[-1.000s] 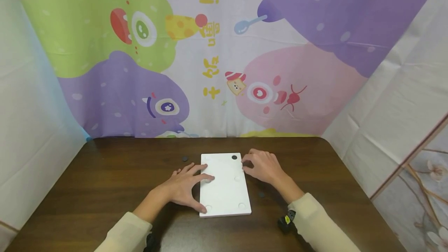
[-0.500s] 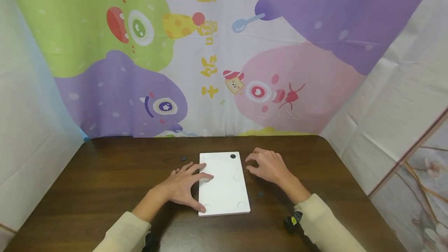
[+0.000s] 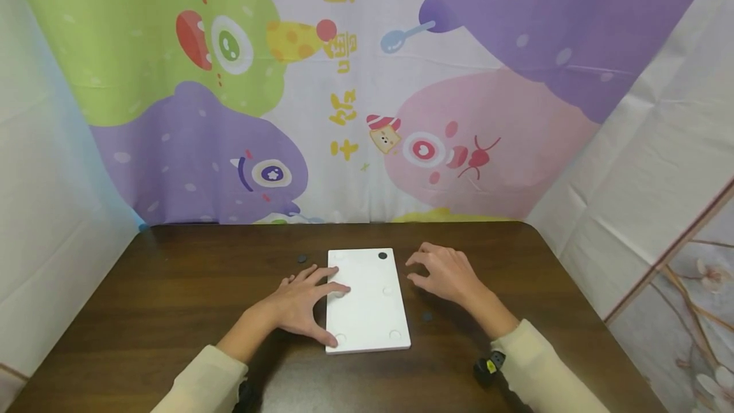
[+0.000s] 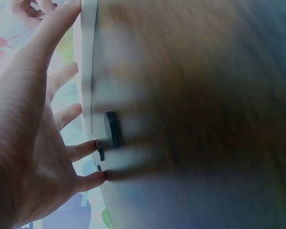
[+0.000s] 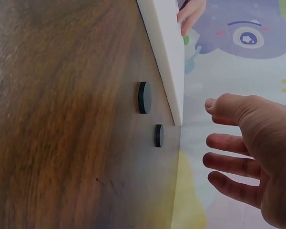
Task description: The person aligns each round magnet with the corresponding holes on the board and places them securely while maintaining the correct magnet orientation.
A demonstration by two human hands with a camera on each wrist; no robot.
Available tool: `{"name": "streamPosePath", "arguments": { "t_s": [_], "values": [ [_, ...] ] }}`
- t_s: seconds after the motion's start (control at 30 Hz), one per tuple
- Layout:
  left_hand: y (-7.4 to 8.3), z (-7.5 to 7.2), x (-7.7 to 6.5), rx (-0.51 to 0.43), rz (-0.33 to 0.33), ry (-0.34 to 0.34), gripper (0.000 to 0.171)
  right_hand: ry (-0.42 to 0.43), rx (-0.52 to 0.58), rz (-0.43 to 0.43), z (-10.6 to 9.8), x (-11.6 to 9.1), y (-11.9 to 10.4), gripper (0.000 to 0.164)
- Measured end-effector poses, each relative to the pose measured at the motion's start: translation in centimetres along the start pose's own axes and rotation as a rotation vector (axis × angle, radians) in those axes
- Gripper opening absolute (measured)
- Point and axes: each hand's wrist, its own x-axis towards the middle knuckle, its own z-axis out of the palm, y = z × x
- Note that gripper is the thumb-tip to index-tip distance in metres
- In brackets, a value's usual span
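A white rectangular board (image 3: 367, 311) with shallow round recesses lies flat mid-table, a black disc (image 3: 382, 255) in its upper right recess. My left hand (image 3: 298, 308) rests along the board's left side, thumb and two straight fingertips on top. My right hand (image 3: 444, 271) is just off the board's right edge, fingers loosely bent; in the right wrist view nothing is between its fingers. One dark disc (image 3: 302, 259) lies on the table beyond my left hand, another (image 3: 427, 317) below my right. In the left wrist view a larger-looking disc (image 4: 112, 130) lies near my fingers.
Two discs stand out in the right wrist view, a nearer one (image 5: 144, 98) and a farther one (image 5: 159, 136), both beside the board's edge. The brown wooden table (image 3: 183, 285) ends at a cartoon-printed curtain (image 3: 355, 190), with pale cloth walls at both sides.
My right hand has drawn back from the board's right edge, moving slightly to the right. The left hand keeps its place on the board, and the disc in the recess is unmoved.
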Motion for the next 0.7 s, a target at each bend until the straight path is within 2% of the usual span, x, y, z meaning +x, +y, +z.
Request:
{"name": "streamPosePath", "arguments": {
  "t_s": [0.43, 0.7],
  "values": [
    [0.0, 0.0, 0.2, 0.004, -0.002, -0.006, 0.103, -0.04, -0.014, -0.014, -0.9, -0.8, 0.2, 0.031],
    [0.0, 0.1, 0.1, 0.003, -0.006, -0.01, 0.103, -0.092, -0.033, -0.007, -1.0, -1.3, 0.2, 0.04]
  ]
}}
